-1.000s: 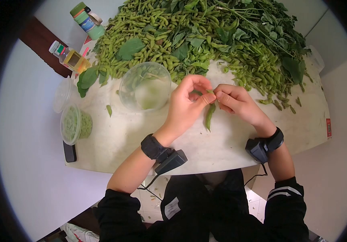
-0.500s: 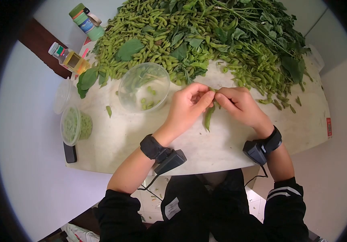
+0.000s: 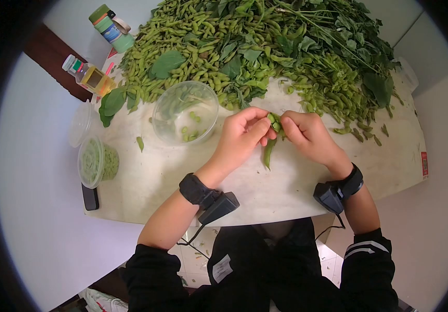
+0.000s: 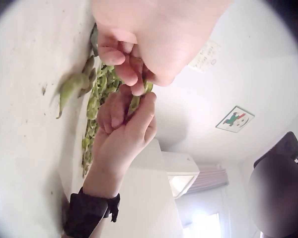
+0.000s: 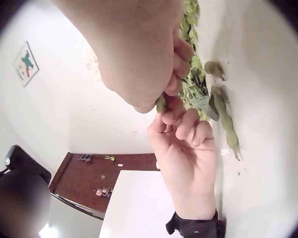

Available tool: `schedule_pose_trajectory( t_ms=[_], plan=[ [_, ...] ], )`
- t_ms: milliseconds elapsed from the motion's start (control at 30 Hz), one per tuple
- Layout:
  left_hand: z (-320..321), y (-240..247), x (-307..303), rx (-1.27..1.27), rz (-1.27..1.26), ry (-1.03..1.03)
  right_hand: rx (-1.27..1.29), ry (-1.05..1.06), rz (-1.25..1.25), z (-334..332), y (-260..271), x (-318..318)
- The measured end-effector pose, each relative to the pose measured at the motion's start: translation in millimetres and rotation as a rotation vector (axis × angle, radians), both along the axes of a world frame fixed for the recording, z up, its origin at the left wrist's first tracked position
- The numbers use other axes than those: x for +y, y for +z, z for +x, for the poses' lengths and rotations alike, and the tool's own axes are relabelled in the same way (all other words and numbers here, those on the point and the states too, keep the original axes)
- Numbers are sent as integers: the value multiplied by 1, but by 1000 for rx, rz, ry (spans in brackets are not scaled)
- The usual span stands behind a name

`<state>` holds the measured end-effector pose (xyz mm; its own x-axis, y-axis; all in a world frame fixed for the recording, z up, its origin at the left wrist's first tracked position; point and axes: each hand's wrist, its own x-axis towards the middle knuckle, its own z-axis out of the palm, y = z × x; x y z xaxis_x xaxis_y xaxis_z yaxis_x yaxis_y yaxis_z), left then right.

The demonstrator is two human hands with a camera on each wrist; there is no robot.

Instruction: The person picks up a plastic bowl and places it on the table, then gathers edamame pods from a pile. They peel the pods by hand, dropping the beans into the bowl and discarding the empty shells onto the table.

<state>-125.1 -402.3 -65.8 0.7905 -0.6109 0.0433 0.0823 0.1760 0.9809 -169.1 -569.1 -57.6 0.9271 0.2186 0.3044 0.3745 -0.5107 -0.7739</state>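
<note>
Over the middle of the table, both hands meet at a green soybean pod (image 3: 274,121), which is split open with pale beans showing inside. My left hand (image 3: 240,134) pinches one side of it between thumb and fingers. The right hand (image 3: 311,136) grips the other side, thumb on top. Below the fingers, another whole pod (image 3: 269,154) lies on the tabletop. To the left of the hands stands a clear plastic bowl (image 3: 160,122) with several shelled beans (image 3: 195,116) at its bottom. In the right wrist view, fingers partly cover the split pod (image 5: 161,104).
A large heap of soybean pods (image 3: 198,36) with leaves and stems (image 3: 338,31) covers the back of the table. On the left are a tub of shelled beans (image 3: 110,162), a lid (image 3: 81,125), a phone (image 3: 91,197), an oil bottle (image 3: 91,77) and a green flask (image 3: 113,30).
The pod between the hands has come open, so its beans now show. Shelled beans are visible in the bowl, where a pale blur showed a second ago. The right thumb has shifted slightly.
</note>
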Motion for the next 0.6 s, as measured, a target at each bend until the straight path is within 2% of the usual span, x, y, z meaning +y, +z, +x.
schedule_pose_trajectory(
  t_ms=[67,133,167,233,333,367,433,533,567,600],
  plan=[
    [2,0,1,60,-18,-18,30,-1,99,1,-3,0],
    [3,-1,1,58,-35,-28,268,-19,312,1,1,1],
    [3,-2,1,56,-53,-38,268,-19,311,2,2,0],
    [3,-2,0,59,-65,-43,472,34,493,4,3,-2],
    [4,-2,0,74,-78,-44,507,24,503,5,3,-3],
    [4,-1,0,85,-79,-40,507,25,502,6,1,-2],
    [3,1,0,91,-62,-22,240,-61,285,7,-4,1],
    [4,0,0,113,-43,3,158,-144,335,5,-2,5],
    [4,-1,0,128,-42,10,158,-144,334,5,0,4],
    [4,-3,0,127,-42,11,73,-74,197,4,3,2]
  ],
)
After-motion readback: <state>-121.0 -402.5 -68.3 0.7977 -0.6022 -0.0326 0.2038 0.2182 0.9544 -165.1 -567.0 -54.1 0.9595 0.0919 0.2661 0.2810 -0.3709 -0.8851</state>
